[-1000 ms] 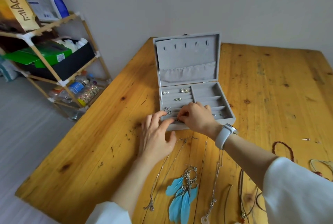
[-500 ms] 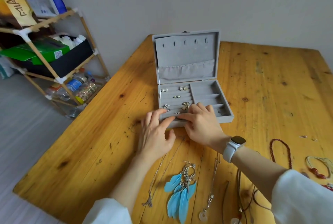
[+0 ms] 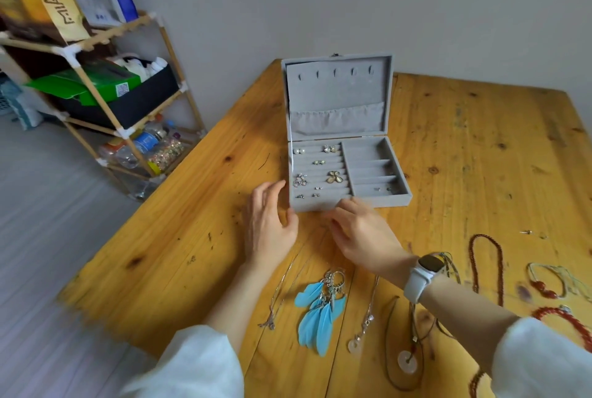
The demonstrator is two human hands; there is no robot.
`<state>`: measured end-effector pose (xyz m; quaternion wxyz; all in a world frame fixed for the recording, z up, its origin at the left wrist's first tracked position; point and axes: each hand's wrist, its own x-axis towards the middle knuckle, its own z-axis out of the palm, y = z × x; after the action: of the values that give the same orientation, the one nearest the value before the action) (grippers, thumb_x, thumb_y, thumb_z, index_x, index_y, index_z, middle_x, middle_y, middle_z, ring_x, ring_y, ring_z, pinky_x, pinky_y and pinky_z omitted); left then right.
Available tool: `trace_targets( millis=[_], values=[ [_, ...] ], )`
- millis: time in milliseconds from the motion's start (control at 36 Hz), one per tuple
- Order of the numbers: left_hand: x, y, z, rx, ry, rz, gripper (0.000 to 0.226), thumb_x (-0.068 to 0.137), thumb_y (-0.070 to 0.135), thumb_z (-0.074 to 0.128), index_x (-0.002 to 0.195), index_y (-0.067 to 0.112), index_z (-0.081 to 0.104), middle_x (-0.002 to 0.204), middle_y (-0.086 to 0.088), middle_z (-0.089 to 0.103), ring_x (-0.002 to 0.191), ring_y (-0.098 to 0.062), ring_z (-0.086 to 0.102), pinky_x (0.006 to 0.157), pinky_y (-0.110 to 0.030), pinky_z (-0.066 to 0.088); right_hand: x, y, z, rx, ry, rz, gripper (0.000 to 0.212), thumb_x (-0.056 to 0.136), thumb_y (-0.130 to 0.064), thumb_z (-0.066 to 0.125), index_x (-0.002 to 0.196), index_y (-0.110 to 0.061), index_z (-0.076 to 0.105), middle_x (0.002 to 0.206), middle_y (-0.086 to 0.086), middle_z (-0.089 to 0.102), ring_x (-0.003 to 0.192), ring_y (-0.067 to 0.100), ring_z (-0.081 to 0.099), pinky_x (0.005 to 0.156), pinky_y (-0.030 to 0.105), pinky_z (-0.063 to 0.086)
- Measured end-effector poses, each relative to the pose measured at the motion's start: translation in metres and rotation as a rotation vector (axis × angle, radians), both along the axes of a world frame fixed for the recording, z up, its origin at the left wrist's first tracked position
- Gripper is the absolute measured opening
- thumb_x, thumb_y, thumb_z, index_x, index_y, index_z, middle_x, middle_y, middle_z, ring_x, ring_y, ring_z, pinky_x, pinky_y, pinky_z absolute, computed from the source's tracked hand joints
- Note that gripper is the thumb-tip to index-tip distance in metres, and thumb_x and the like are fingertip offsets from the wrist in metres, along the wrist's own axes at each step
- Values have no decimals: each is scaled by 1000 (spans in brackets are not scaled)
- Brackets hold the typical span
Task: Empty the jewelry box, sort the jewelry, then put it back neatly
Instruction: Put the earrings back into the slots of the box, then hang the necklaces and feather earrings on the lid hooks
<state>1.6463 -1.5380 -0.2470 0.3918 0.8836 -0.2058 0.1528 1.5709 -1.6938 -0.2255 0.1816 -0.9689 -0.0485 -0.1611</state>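
Note:
A grey velvet jewelry box [image 3: 381, 202] stands open on the wooden table [image 3: 198, 221], its lid upright. Several pairs of earrings [image 3: 333, 177] sit in the ring rolls of its left half. Two small studs lie in the front right compartment. My left hand [image 3: 269, 227] hovers just left of the box's front left corner, fingers relaxed and holding nothing. My right hand [image 3: 362, 234], with a white watch on the wrist, is just in front of the box, fingers loosely bent and empty. Near me lie blue feather earrings [image 3: 317, 311] and several necklaces [image 3: 365, 320].
A red bead necklace [image 3: 487, 266] and bracelets [image 3: 544, 282] lie at the right of the table. A tiny stud [image 3: 525, 232] lies loose beyond them. A bamboo shelf [image 3: 105, 102] with boxes and bottles stands left of the table against the wall.
Both hands have drawn back from the box's front compartments toward me. The right hand has left the earrings, and the left has slid off the front edge to the corner.

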Motion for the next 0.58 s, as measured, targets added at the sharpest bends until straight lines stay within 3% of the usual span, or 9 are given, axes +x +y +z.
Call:
trace_targets(
  millis=[83,139,222,306,417,500,583],
  values=[
    [-11,12,-3,80,-28,86,43,75,25,44,112,12,61,115,-7,56,106,-26,51,89,-39,39,-1,12,-2,-89,42,-65,20,79,-20,52,91,-13,68,83,7,63,79,31,61,58,34,49],
    [-18,20,-7,216,-1,132,42,78,27,46,116,16,60,122,-3,56,113,-25,48,89,-41,34,3,19,1,-143,101,-146,22,86,-24,51,100,-14,64,97,7,62,94,30,58,69,35,48],
    [-20,29,-16,415,114,135,49,86,38,41,132,23,48,143,2,39,134,-19,27,104,-39,19,9,26,3,-179,253,-231,27,91,-24,43,113,-13,55,114,7,57,109,27,50,82,35,44],
    [-20,27,-16,507,131,121,57,84,43,29,137,25,41,150,3,29,139,-17,17,110,-39,11,15,30,6,-147,324,-298,23,88,-13,43,108,-10,55,112,9,58,105,28,52,78,34,43],
    [-21,25,-16,523,108,137,59,81,42,27,134,24,44,149,2,31,138,-18,21,108,-41,14,16,32,12,-214,440,-233,28,91,-10,42,118,-5,45,120,13,51,110,29,50,80,36,43],
    [-22,26,-16,488,99,122,57,81,42,30,132,24,47,148,2,34,137,-19,23,108,-40,14,11,28,17,-221,485,-105,34,90,-9,43,123,-5,37,119,13,44,105,31,51,72,35,39],
    [-21,27,-13,463,148,116,54,83,43,31,131,27,47,148,6,32,138,-15,20,108,-37,11,12,19,30,-12,442,-23,23,89,-8,43,112,-9,44,111,11,51,93,27,53,70,34,40]
  ],
)
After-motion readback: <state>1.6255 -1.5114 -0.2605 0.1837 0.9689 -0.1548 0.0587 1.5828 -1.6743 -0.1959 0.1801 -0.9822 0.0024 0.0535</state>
